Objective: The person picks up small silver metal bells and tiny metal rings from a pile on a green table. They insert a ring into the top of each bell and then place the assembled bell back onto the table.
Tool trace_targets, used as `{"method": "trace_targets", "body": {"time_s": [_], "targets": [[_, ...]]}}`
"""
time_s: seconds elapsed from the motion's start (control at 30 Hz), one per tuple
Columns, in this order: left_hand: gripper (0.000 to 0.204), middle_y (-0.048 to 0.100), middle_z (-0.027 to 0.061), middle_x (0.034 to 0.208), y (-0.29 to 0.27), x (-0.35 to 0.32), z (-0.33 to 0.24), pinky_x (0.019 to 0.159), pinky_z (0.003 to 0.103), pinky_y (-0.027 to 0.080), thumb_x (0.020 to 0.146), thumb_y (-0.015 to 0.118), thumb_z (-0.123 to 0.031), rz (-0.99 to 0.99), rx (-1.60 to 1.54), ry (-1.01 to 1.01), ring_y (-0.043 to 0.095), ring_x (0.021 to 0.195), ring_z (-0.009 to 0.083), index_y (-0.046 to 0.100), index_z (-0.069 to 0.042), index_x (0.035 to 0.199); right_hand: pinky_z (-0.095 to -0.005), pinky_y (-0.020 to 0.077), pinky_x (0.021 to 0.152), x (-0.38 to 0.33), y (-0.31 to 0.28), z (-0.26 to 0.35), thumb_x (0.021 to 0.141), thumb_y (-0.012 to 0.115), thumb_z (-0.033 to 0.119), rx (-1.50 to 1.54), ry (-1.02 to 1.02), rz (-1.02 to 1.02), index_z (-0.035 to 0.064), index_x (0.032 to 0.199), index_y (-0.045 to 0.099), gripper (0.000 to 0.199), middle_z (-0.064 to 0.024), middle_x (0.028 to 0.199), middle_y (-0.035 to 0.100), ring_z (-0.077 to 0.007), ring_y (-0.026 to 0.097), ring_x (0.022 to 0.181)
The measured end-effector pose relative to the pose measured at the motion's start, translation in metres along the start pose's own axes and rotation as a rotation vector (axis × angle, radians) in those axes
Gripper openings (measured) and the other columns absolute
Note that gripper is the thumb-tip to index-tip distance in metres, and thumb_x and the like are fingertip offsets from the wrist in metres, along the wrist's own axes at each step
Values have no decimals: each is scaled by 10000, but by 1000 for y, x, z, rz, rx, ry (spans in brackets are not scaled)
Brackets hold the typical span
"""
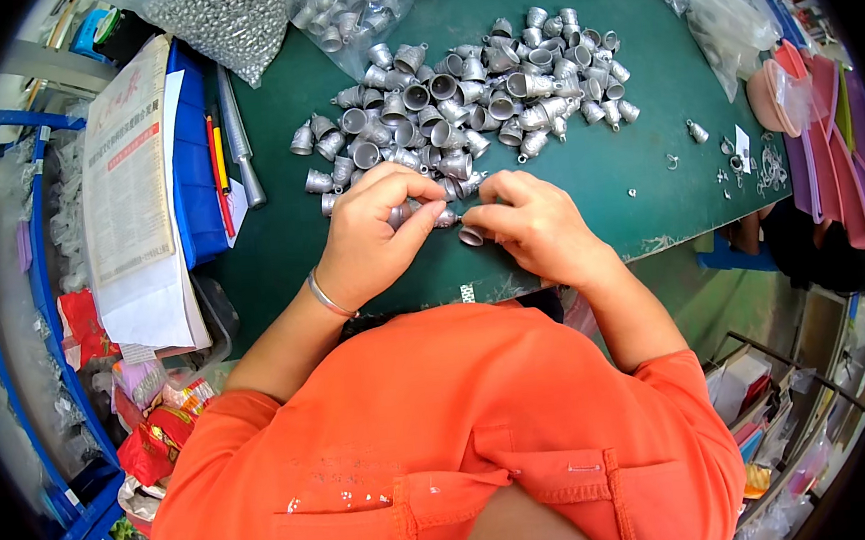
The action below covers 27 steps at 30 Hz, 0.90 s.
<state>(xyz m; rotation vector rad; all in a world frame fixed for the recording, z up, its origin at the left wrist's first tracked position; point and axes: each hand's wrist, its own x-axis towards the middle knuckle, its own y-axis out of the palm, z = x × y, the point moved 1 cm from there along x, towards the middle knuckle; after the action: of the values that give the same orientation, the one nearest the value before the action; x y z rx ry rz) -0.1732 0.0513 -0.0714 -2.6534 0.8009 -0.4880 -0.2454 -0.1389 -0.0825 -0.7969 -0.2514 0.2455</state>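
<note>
A pile of small silver-grey metal bells (pixel 446 98) with loops on their tops lies on the green tabletop, just beyond my hands. My left hand (pixel 375 236), with a bangle on its wrist, is closed in a pinch on one bell (pixel 441 218) lying on its side. Close against it, my right hand (pixel 542 224) is also closed, its fingertips pinching another bell (pixel 470 235) whose open mouth faces me. The two bells are near each other at the fingertips. Whether a small part joins them is hidden by my fingers.
A bag of silver beads (pixel 225 24) and a bag of bells (pixel 350 15) stand at the back. At left, a newspaper (pixel 129 161) leans by a blue tray (pixel 195 176) with pencils. Small rings (pixel 771 168) and a lone bell (pixel 697 131) lie at right, near pink containers (pixel 824 132).
</note>
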Motion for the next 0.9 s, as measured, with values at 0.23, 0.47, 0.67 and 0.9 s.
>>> {"method": "trace_targets", "body": {"time_s": [0.23, 0.47, 0.67, 0.9], "targets": [[102, 601, 82, 818, 3, 0, 2, 588, 255, 464, 741, 648, 24, 37, 2, 68, 591, 699, 171, 628, -5, 836, -279, 470, 760, -7, -3, -7, 733, 687, -28, 722, 146, -114, -2, 964, 615, 244, -56, 945, 604, -160, 573, 857], [134, 598, 67, 817, 9, 0, -9, 569, 226, 435, 752, 678, -17, 89, -74, 105, 553, 671, 125, 630, -18, 877, -203, 421, 551, -18, 11, -12, 796, 679, 89, 1558, 396, -19, -29, 1066, 569, 314, -91, 926, 601, -102, 555, 702], [253, 571, 64, 814, 13, -3, -12, 579, 240, 448, 731, 722, -77, 187, -124, 93, 555, 692, 137, 613, -34, 955, -195, 401, 476, -15, 14, 1, 851, 630, 150, 1663, 454, -54, -12, 1013, 567, 238, -84, 774, 615, -86, 532, 590], [185, 613, 39, 781, 12, -11, -6, 531, 207, 422, 808, 675, -117, 134, -392, -321, 516, 588, 76, 607, -19, 949, -195, 411, 438, -10, 12, 2, 872, 594, 124, 1517, 375, -51, 47, 932, 529, 118, -72, 679, 594, -109, 557, 534]]}}
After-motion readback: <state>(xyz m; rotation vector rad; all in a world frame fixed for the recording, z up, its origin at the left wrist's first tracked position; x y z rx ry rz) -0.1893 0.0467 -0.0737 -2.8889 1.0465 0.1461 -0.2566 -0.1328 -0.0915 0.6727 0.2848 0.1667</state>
